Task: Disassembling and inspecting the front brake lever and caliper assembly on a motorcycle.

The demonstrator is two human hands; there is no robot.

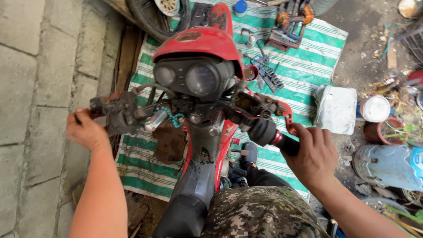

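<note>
Left hand: the left hand was clenched around the left grip of the handlebar.
Right hand: the right hand was wrapped around the black right grip, with the red brake lever just beyond its fingers.
Motorcycle: the red motorcycle stood between both hands, its twin gauges ahead of them; the person sat astride it.
Progress: panels looked stripped and wiring lay bare near the steering head, so I judged the work partway done, with reassembly left.
Tools: wrenches and sockets lay loose on the striped green mat, well beyond the right hand.
Containers: a white tub and a lidded white pot stood past the right hand; I could not tell their contents.
</note>
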